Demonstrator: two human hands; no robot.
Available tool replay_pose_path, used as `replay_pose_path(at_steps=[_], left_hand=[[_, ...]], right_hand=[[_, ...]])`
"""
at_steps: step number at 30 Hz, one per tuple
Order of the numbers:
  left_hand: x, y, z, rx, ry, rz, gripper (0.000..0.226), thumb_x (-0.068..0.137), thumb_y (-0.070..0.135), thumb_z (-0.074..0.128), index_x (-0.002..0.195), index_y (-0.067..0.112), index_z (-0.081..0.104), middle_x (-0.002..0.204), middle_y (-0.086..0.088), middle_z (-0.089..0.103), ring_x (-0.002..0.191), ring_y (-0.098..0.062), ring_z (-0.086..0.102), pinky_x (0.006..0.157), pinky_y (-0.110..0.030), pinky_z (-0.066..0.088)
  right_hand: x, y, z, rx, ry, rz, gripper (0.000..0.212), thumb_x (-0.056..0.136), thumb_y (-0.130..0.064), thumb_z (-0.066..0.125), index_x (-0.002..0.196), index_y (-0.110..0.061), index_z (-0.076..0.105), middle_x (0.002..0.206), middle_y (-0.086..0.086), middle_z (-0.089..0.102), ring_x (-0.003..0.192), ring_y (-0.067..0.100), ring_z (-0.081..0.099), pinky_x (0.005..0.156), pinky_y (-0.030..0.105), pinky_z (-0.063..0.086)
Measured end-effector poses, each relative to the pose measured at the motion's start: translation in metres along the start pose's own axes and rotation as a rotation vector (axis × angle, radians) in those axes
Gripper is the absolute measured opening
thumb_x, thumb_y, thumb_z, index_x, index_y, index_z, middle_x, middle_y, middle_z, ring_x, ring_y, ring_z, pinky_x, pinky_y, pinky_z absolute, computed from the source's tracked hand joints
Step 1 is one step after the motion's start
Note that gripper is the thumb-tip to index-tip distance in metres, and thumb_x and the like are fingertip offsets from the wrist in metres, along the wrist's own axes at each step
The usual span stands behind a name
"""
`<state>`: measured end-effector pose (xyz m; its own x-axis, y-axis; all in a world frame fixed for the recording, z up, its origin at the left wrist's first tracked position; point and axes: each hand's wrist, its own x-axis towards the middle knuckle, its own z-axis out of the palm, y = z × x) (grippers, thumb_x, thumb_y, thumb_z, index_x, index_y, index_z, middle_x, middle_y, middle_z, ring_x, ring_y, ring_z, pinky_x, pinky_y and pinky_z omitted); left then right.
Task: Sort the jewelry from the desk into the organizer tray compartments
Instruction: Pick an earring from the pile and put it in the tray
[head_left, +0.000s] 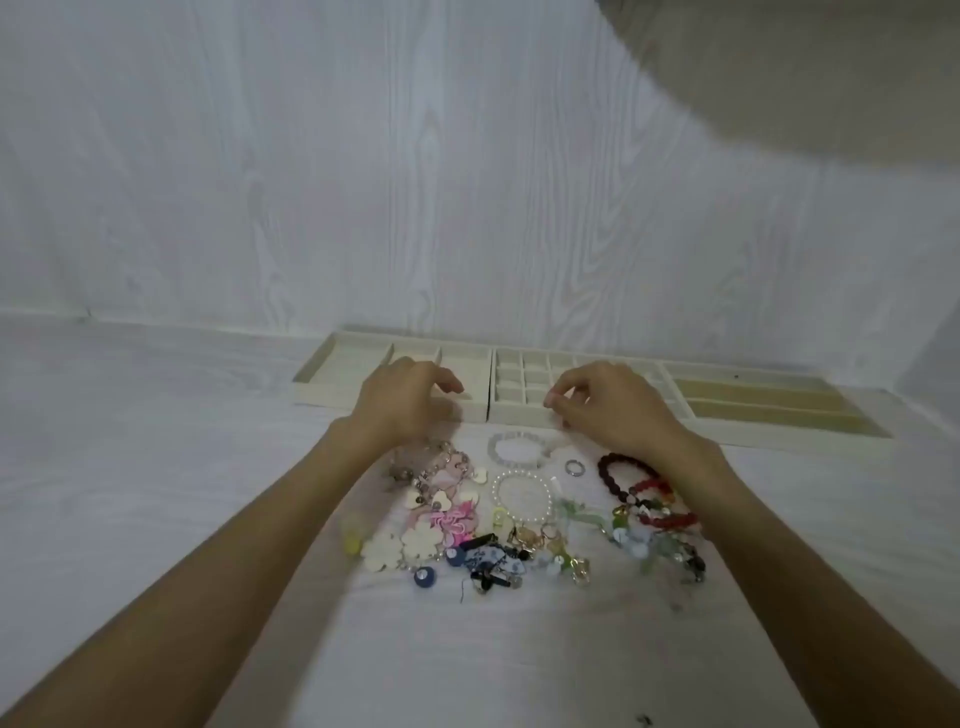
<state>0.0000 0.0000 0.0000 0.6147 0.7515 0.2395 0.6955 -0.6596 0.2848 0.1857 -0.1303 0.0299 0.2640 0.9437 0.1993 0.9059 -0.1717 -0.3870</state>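
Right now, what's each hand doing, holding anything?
Left hand: open, fingers loosely curled, holding nothing.
Right hand: thumb and forefinger pinched together; whether something small is between them cannot be told.

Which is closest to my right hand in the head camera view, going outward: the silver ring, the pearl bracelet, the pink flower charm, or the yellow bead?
From the right hand:
1. Silver ring, just below the hand.
2. Pearl bracelet, lower and toward the middle.
3. Pink flower charm, left of the bracelet.
4. Yellow bead, at the pile's far left edge.
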Motion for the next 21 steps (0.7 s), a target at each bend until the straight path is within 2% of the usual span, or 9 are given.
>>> replay_pose_path(at_steps=[3, 5, 8, 11, 14, 16, 17, 19, 21], left_hand=[[0.01, -0.004, 0.005, 0.05, -0.059, 0.027, 0.021, 0.089, 0.038, 0.061, 0.108, 0.034, 0.068, 0.112, 0.009, 0.069, 0.106, -0.015, 0.06, 0.092, -0.034, 0.04], [0.014, -0.003, 0.007, 0.026, -0.075, 0.011, 0.019, 0.088, 0.037, 0.06, 0.104, 0.034, 0.07, 0.106, 0.009, 0.07, 0.099, -0.013, 0.062, 0.077, -0.027, 0.04], [0.015, 0.003, 0.007, 0.041, -0.076, 0.043, 0.022, 0.088, 0.034, 0.06, 0.107, 0.032, 0.071, 0.109, 0.009, 0.07, 0.098, -0.012, 0.063, 0.069, -0.022, 0.038], [0.017, 0.004, 0.005, 0.023, -0.124, 0.036, 0.024, 0.088, 0.036, 0.061, 0.11, 0.033, 0.069, 0.115, 0.01, 0.068, 0.103, -0.011, 0.062, 0.073, -0.024, 0.039], [0.016, 0.012, -0.002, 0.029, -0.15, 0.036, 0.035, 0.086, 0.04, 0.064, 0.12, 0.032, 0.062, 0.125, 0.011, 0.061, 0.115, -0.012, 0.056, 0.097, -0.036, 0.037], [0.013, 0.026, -0.006, -0.04, -0.131, 0.071, 0.03, 0.088, 0.035, 0.063, 0.117, 0.031, 0.062, 0.118, 0.015, 0.061, 0.11, -0.009, 0.057, 0.099, -0.038, 0.036], [0.011, 0.034, -0.007, -0.098, -0.158, 0.106, 0.024, 0.088, 0.032, 0.063, 0.112, 0.031, 0.065, 0.111, 0.016, 0.063, 0.105, -0.008, 0.059, 0.096, -0.036, 0.04], [0.007, 0.051, -0.006, -0.22, -0.326, 0.215, 0.02, 0.088, 0.023, 0.064, 0.107, 0.028, 0.069, 0.103, 0.014, 0.065, 0.097, -0.007, 0.062, 0.09, -0.03, 0.048], [-0.002, 0.068, -0.002, -0.293, -0.551, 0.327, 0.026, 0.089, 0.017, 0.064, 0.114, 0.021, 0.067, 0.11, 0.009, 0.066, 0.094, -0.004, 0.06, 0.091, -0.023, 0.048]], right_hand=[[0.002, 0.006, 0.001, -0.009, -0.024, 0.019, 0.018, 0.09, -0.036, 0.055, 0.094, -0.028, 0.071, 0.093, -0.005, 0.071, 0.089, 0.014, 0.064, 0.073, 0.028, 0.045], [0.002, 0.011, 0.001, -0.004, -0.027, 0.031, 0.017, 0.09, -0.037, 0.056, 0.093, -0.029, 0.071, 0.091, -0.006, 0.07, 0.089, 0.013, 0.064, 0.076, 0.03, 0.048], [0.0, 0.022, -0.006, -0.007, -0.072, 0.056, 0.016, 0.089, -0.038, 0.057, 0.093, -0.031, 0.07, 0.084, -0.01, 0.066, 0.089, 0.014, 0.064, 0.083, 0.034, 0.051], [-0.007, 0.032, -0.019, -0.028, -0.249, 0.081, 0.015, 0.089, -0.031, 0.057, 0.097, -0.03, 0.07, 0.094, -0.005, 0.067, 0.094, 0.014, 0.063, 0.085, 0.033, 0.051], [-0.016, 0.041, -0.033, -0.098, -0.362, 0.093, 0.018, 0.089, -0.026, 0.059, 0.105, -0.028, 0.069, 0.102, -0.001, 0.067, 0.097, 0.015, 0.062, 0.084, 0.03, 0.049], [-0.021, 0.047, -0.043, -0.135, -0.39, 0.1, 0.019, 0.088, -0.021, 0.06, 0.105, -0.027, 0.068, 0.1, -0.001, 0.068, 0.095, 0.014, 0.062, 0.083, 0.031, 0.05], [-0.025, 0.05, -0.047, -0.138, -0.41, 0.097, 0.02, 0.088, -0.017, 0.06, 0.103, -0.027, 0.068, 0.097, -0.002, 0.069, 0.093, 0.014, 0.062, 0.083, 0.032, 0.05], [-0.035, 0.055, -0.051, -0.098, -0.441, 0.077, 0.024, 0.086, -0.01, 0.058, 0.1, -0.027, 0.068, 0.09, -0.008, 0.068, 0.088, 0.012, 0.065, 0.082, 0.031, 0.052], [-0.046, 0.059, -0.053, -0.029, -0.458, 0.068, 0.027, 0.085, -0.005, 0.059, 0.1, -0.027, 0.067, 0.089, -0.012, 0.065, 0.084, 0.013, 0.066, 0.079, 0.029, 0.053]])
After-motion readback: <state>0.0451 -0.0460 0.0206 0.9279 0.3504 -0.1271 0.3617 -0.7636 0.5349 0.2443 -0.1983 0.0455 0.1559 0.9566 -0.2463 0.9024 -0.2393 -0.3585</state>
